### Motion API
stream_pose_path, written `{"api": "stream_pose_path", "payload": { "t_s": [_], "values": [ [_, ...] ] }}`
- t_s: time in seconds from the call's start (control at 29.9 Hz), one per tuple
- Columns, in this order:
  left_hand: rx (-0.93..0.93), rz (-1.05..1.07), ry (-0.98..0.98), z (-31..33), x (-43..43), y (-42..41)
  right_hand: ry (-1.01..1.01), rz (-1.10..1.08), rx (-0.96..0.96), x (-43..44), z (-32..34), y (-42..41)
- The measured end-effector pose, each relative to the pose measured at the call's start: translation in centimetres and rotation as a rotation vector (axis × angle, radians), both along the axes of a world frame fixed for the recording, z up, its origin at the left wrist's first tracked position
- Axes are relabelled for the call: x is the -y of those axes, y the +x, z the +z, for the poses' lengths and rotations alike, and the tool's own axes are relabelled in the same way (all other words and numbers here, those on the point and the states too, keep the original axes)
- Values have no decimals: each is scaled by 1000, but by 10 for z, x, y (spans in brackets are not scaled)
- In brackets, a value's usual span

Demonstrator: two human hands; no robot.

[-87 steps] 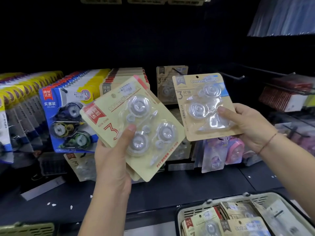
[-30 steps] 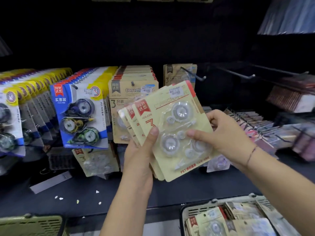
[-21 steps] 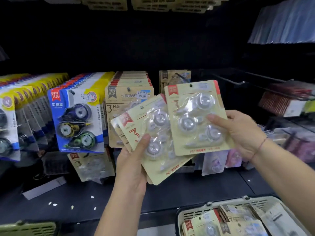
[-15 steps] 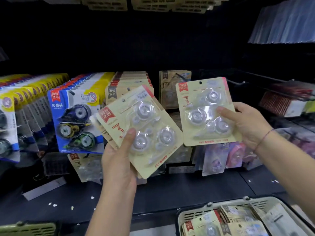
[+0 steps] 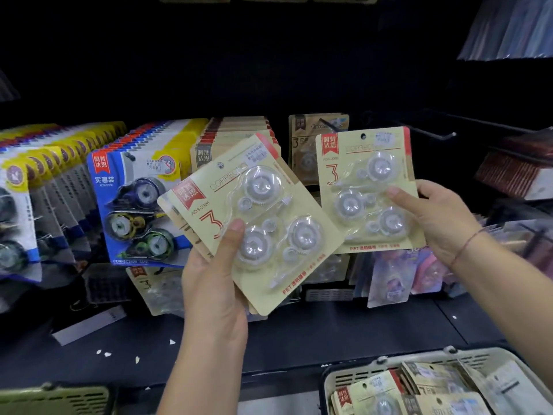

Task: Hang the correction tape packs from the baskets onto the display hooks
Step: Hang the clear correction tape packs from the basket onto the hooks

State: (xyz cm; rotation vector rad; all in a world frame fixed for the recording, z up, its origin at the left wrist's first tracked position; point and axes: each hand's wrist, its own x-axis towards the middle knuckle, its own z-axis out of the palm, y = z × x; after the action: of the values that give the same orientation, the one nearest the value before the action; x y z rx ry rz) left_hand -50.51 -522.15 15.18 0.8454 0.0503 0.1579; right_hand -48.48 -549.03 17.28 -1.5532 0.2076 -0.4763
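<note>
Cream pack stack (image 5: pixel 263 211) gripped by left hand (image 5: pixel 215 289); right hand (image 5: pixel 440 223) pinches single pack (image 5: pixel 365 190), edge beside bare hook (image 5: pixel 434 133).

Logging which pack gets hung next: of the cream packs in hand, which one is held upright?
The single pack pinched by the right hand, with its hang hole straight up. The stack gripped by the left hand is tilted.
</note>
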Motion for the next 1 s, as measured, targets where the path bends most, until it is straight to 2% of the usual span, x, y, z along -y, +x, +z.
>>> {"api": "stream_pose_path", "payload": {
  "t_s": [0.27,0.43,0.6,0.77,0.9,1.0],
  "values": [
    [0,-10,49,-6,-2,5,30,-83,61,0,-26,12],
    [-16,-38,103,-9,6,6,-91,-174,-10,-5,-25,75],
    [-63,-52,130,-10,10,11,-233,-268,-181,-5,-15,160],
    [-57,-51,119,-12,12,16,-182,-321,-387,-8,-1,205],
    [-27,-61,108,-12,13,15,-236,-261,-444,-9,1,198],
    [-16,-72,102,-15,14,14,-232,-167,-283,-25,-4,150]
  ]
}}
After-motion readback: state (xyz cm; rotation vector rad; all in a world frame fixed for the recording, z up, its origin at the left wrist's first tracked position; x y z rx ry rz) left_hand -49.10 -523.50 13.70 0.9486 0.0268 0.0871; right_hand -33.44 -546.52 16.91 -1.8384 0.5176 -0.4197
